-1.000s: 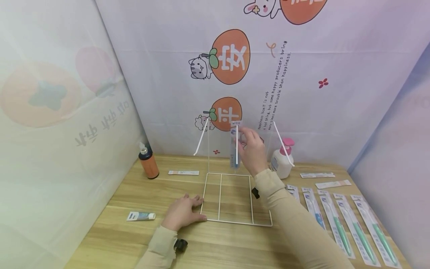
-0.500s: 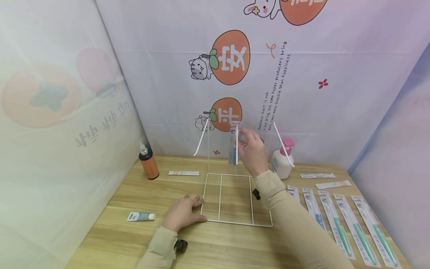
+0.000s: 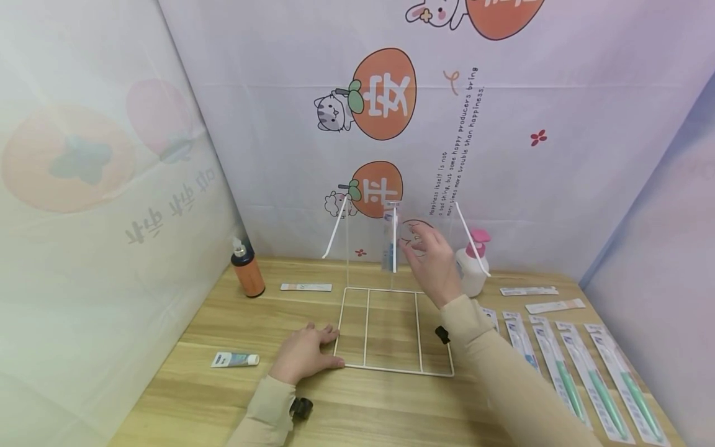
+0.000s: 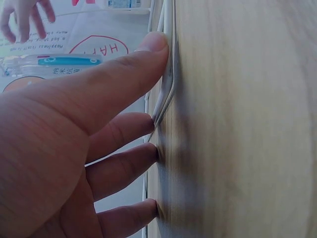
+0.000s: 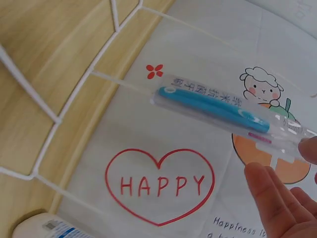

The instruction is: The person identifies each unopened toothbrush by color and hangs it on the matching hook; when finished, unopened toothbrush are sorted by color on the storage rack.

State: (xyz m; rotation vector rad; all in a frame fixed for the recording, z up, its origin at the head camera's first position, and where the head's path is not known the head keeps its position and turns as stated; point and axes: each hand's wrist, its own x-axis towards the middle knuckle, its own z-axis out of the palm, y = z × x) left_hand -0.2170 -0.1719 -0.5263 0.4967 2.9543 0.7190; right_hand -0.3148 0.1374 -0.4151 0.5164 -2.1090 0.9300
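A thin white wire rack [image 3: 391, 329] stands on the wooden table [image 3: 223, 397], and a clear plastic pack with a blue toothbrush [image 3: 389, 239] hangs from its middle hook. The right hand [image 3: 432, 261] is raised just beside the pack, fingers loosely spread and holding nothing. The left hand [image 3: 304, 354] lies flat, straight fingers pressing the rack's base; printed cloth walls surround the table.

Bright even light, soft shadows; wrist views close, slightly blurred.

An orange bottle with a black cap [image 3: 246, 270] is stood on the wooden table [image 3: 184, 385]. A small white tube [image 3: 234, 359] is laid near it. A white pump bottle with a pink top [image 3: 470, 266] is seen behind.
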